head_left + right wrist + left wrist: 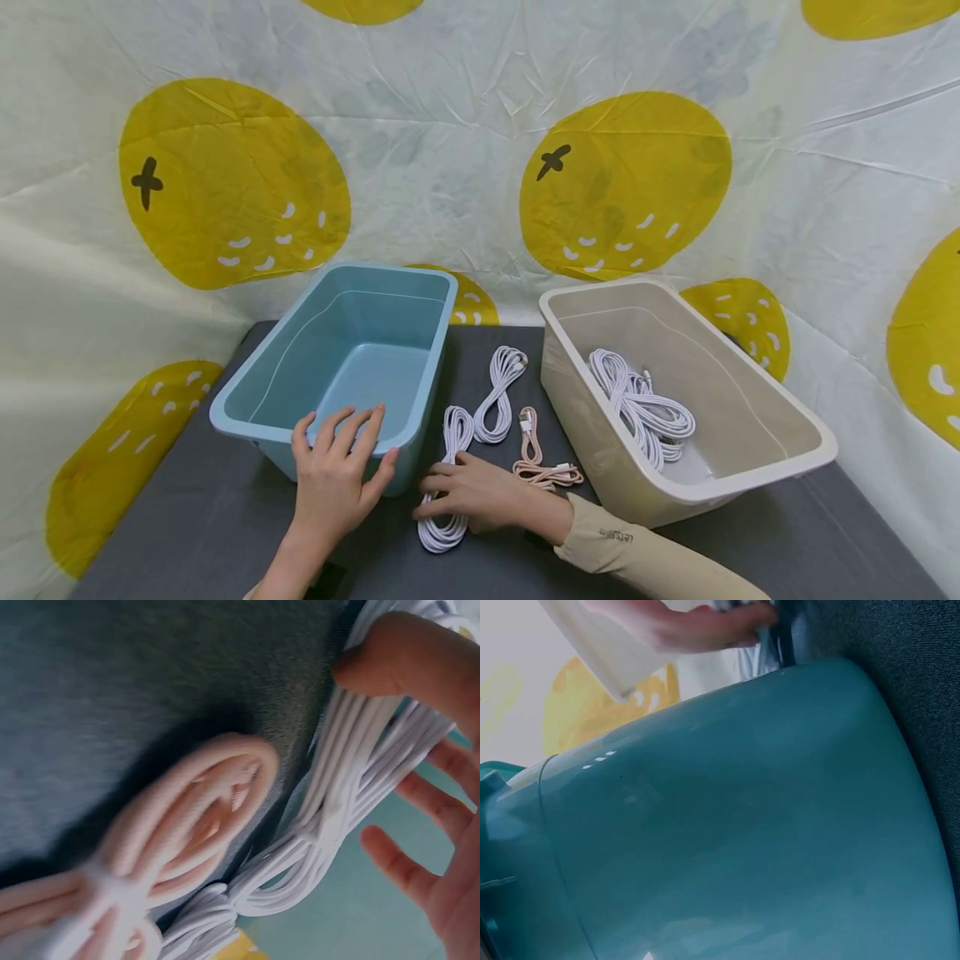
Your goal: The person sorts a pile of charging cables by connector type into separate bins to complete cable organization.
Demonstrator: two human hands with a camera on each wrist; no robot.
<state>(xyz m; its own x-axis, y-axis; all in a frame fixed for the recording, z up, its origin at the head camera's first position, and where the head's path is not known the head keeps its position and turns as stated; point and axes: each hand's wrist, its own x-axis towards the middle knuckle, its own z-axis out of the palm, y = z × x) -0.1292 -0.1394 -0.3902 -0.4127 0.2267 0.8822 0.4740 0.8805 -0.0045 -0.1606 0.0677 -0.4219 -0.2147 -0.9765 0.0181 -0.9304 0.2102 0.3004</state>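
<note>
In the head view, my left hand (335,475) reaches over the near rim of a blue plastic bin (247,429), fingers spread. My right hand (480,492) is over a white cable bundle (442,533) that lies beside this bin. From the right wrist, the same white cable (341,772) runs between the thumb (405,660) and the spread fingers; the thumb overlaps the strands and one fingertip stands apart from them. A second white cable (495,406) lies just behind, coiled and tied. Two pink cables, one in front (551,476) and one behind (529,433), lie right of my right hand.
A beige bin (600,479) stands at the right, holding several white cable bundles (637,408). Both bins rest on a dark table (172,517). Behind the table hangs a pale cloth (435,167) printed with yellow fruit shapes.
</note>
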